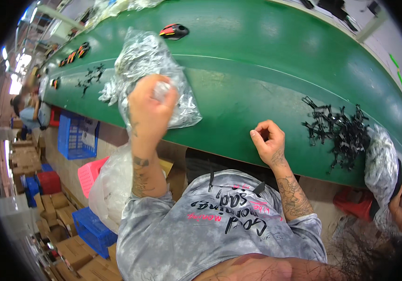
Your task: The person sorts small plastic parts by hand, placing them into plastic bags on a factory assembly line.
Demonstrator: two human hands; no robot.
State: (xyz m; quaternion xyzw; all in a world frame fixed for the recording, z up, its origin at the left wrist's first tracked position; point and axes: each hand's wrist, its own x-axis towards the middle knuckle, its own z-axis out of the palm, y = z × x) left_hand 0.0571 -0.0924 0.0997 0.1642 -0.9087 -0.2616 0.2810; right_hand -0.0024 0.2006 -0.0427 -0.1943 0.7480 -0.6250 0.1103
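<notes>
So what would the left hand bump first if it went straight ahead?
Probably the clear plastic bag on the green table. The left hand hides part of it, so I can't tell if they already touch.

Grey shirt (163, 239) in front of me: black and pink handwritten-style lettering (234, 199), upside down | blue basket (72, 138): pale sheet (89, 132), marks too small to read

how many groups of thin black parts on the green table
2: a large pile right of the right hand, a small group left of the clear bag; others may be hidden.
</notes>
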